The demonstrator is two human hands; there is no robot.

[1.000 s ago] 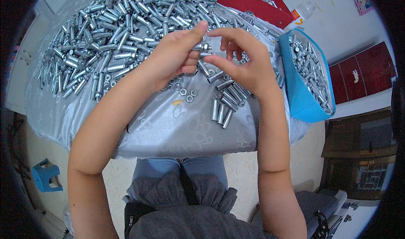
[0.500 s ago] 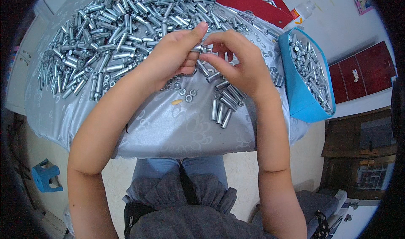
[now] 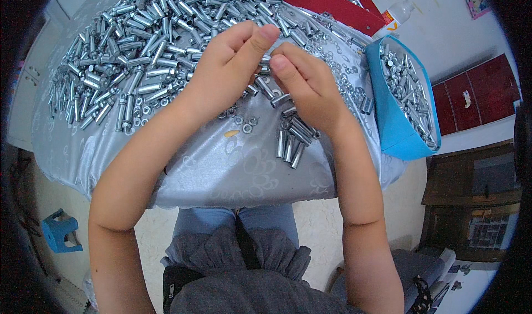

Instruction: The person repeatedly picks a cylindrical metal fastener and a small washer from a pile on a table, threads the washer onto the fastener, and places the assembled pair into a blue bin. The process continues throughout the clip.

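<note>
Over the near side of the pile, my left hand [image 3: 228, 70] is closed around a metal expansion bolt [image 3: 265, 65], its thumb pointing up and away. My right hand [image 3: 307, 87] meets it from the right, thumb and curled fingers closed on the bolt's end. Most of the bolt is hidden by the fingers. Below my hands, several hex nuts [image 3: 247, 128] lie loose on the silvery tablecloth [image 3: 238, 175]. A small group of metal sleeves [image 3: 291, 148] lies nearer my right forearm. Behind my hands spreads a large heap of expansion bolts [image 3: 160, 42].
At the right edge stands a blue fabric bin [image 3: 390, 134] filled with bolts. A red box [image 3: 332, 5] holds more metal parts at the far right, beside a white bottle [image 3: 398, 16]. Washers [image 3: 344, 65] lie scattered near the bin. A blue stool [image 3: 60, 232] is on the floor, left.
My right hand's fingers have curled in and closed over the bolt's end, where they were spread in a loose pinch. My left hand has turned slightly. Less of the bolt shows.
</note>
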